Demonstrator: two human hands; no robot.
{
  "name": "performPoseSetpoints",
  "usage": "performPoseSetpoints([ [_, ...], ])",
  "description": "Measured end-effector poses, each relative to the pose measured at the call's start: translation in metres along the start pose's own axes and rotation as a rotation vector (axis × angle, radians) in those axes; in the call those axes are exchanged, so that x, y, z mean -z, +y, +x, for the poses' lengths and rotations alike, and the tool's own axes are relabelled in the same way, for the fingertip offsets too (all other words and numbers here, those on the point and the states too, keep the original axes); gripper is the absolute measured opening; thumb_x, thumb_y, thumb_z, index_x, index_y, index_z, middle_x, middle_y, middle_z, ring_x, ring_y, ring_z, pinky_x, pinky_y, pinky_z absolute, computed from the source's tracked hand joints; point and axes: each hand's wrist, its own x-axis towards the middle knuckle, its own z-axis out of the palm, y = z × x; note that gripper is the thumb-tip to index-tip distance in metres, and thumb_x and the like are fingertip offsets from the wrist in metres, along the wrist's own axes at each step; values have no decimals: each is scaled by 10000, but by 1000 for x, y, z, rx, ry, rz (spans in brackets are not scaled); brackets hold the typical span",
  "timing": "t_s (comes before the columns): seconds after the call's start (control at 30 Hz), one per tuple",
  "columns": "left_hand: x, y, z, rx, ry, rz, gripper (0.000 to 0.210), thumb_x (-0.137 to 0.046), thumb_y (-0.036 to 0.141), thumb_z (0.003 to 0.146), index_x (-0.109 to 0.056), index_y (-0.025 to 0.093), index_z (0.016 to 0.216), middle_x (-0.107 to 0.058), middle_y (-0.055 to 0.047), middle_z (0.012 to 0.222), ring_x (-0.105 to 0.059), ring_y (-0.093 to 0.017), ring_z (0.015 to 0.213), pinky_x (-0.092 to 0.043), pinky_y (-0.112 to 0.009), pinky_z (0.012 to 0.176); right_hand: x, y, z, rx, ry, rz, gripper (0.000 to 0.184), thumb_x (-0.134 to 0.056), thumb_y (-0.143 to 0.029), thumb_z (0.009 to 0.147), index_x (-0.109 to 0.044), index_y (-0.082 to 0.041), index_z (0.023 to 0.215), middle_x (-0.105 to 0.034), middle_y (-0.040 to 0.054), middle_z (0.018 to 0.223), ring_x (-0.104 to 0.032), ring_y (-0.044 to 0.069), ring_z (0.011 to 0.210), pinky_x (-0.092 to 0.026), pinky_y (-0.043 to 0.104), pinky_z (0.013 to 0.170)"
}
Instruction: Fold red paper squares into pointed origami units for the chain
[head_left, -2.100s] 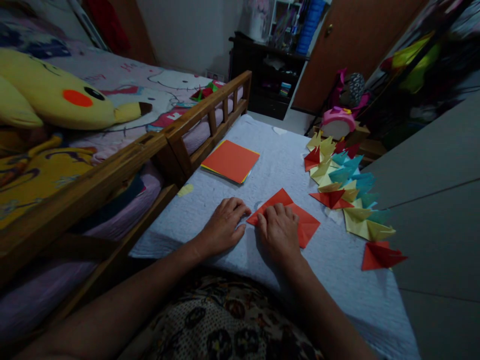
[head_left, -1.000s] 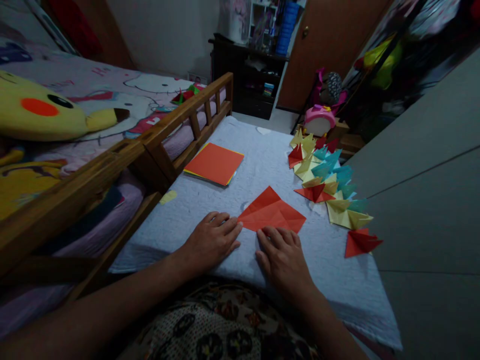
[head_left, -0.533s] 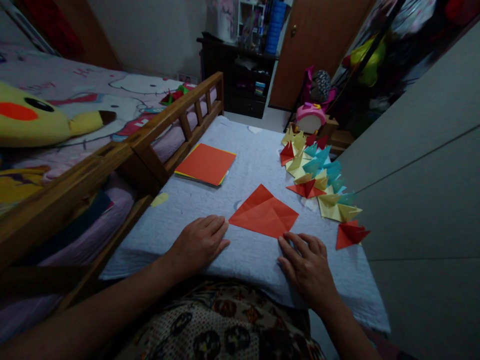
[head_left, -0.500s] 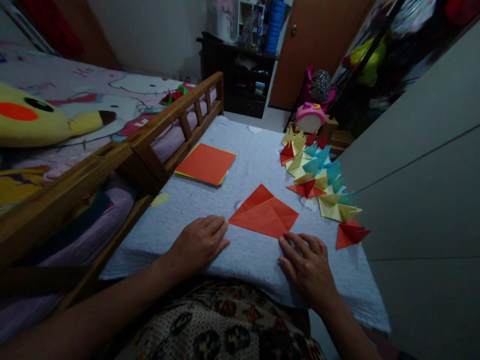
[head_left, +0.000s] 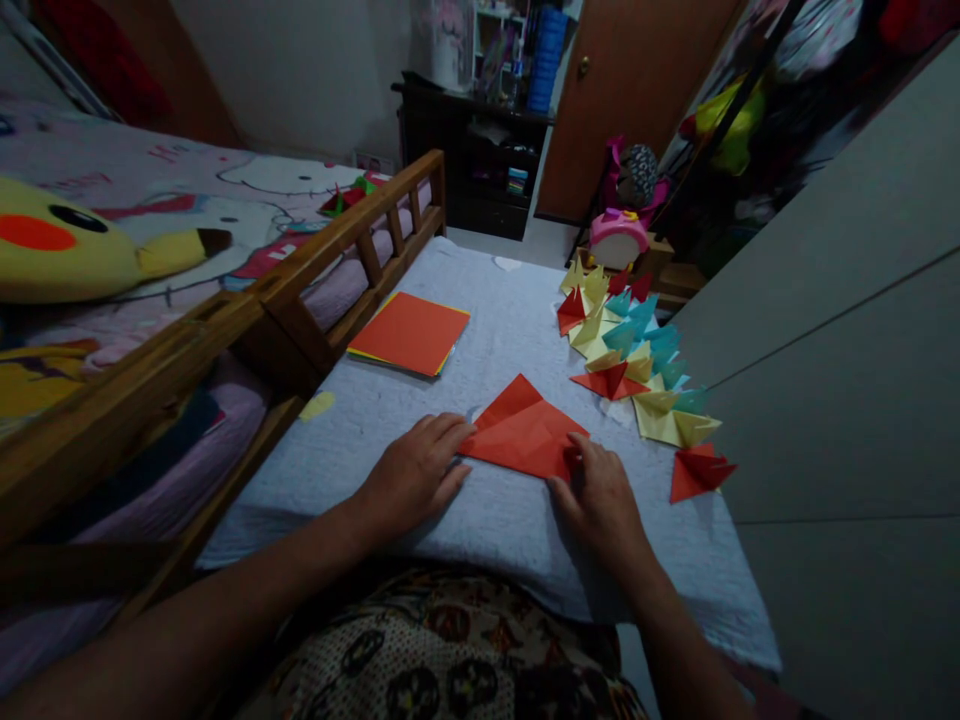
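Observation:
A creased sheet of red origami paper (head_left: 517,430) lies on the cloth-covered table before me, with one point facing away. My left hand (head_left: 420,470) holds its left corner, the fingertips on top and the thumb by the lower edge. At the right side, my right hand (head_left: 600,490) grips the paper between curled fingers and thumb; that corner is partly hidden under the fingers. Beyond my left hand sits a stack of square paper (head_left: 412,333), red on top with yellow showing beneath.
Several folded paper cranes (head_left: 630,340) in yellow, teal and red line the table's right side, a red crane (head_left: 699,470) nearest me. A wooden bed rail (head_left: 352,230) borders the left, with a yellow plush toy (head_left: 67,240) behind it. A pale cabinet (head_left: 847,400) stands at right.
My right hand has moved up and left onto the paper's right side and now grips it. My left hand has shifted slightly right, over the left corner.

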Motion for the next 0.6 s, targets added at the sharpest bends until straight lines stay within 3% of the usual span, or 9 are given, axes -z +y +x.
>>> performPoseSetpoints([
  [0.1, -3, 12, 13, -16, -107, -76, 488, -517, 137, 890, -461, 149, 1375, -539, -144, 1399, -595, -260, 1177, -537, -404, 963, -14, -4, 5, -74, 17, 29, 505, -593, -225, 837, -507, -124, 1324, -673, 144, 1064, -576, 298, 950, -487, 476, 866],
  [0.23, -12, 22, 25, -29, -171, -81, 622, -528, 123, 860, -378, 165, 1462, -510, -167, 1454, -625, -289, 1141, -556, -416, 897, -21, -8, 2, -73, 38, 138, 503, -570, -205, 834, -489, -161, 1328, -670, 96, 971, -583, 268, 884, -486, 455, 837],
  [0.37, -19, 24, 37, -79, -167, -113, 649, -555, 144, 847, -366, 171, 1468, -536, -186, 1427, -608, -308, 1167, -553, -428, 887, -23, -9, -2, -41, 114, 98, 517, -599, -266, 846, -474, -164, 1337, -641, 145, 1113, -559, 301, 983, -466, 500, 890],
  [0.5, -22, 25, 47, -33, -165, -122, 565, -578, 133, 833, -450, 164, 1382, -636, -159, 1269, -649, -275, 1040, -551, -395, 828, -26, -9, -5, -35, 137, 84, 610, -610, -294, 852, -409, -181, 1417, -616, 160, 1160, -547, 326, 1025, -462, 533, 899],
  [0.6, -23, 22, 50, -46, -134, -114, 285, -561, 119, 839, -598, 188, 1113, -687, -97, 1040, -651, -229, 863, -530, -337, 718, -25, -8, -5, -30, 139, 138, 666, -598, -278, 859, -349, -201, 1472, -601, 155, 1154, -562, 317, 1028, -479, 515, 891],
])
